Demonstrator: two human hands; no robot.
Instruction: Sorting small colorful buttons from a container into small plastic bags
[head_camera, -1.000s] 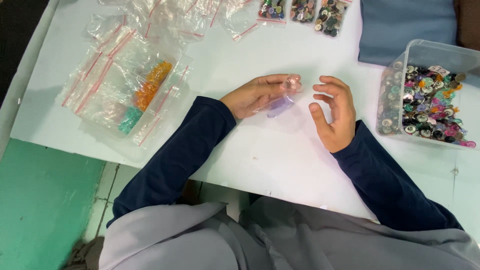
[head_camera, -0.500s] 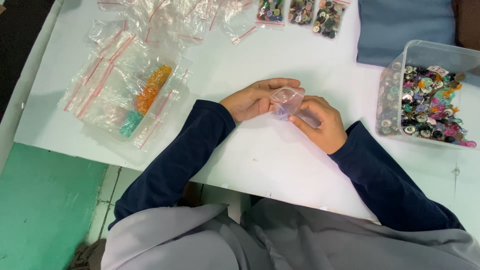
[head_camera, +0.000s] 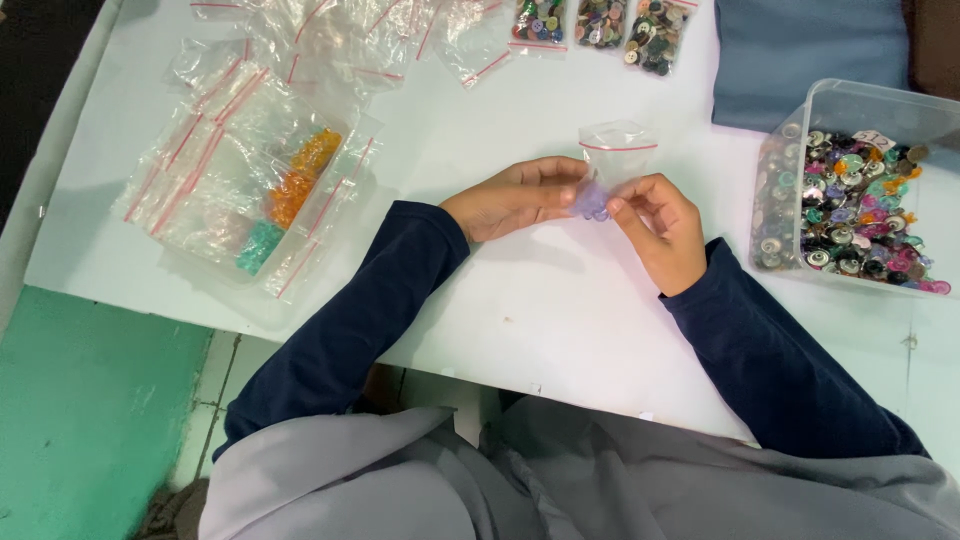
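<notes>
Left hand (head_camera: 515, 198) and right hand (head_camera: 660, 225) both pinch a small zip bag (head_camera: 612, 160) holding purple buttons (head_camera: 592, 202), above the bench (head_camera: 560, 300). Bag mouth looks unsealed. A slack pinch or a tilt could spill buttons between the hands.

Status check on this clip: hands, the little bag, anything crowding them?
Left hand and right hand both pinch small zip bag holding purple buttons. Bag upright above white table. Button bin right, bag pile left, both apart.

Bare table (head_camera: 520, 300) between bag pile (head_camera: 250, 180) and button tub (head_camera: 850, 190)
</notes>
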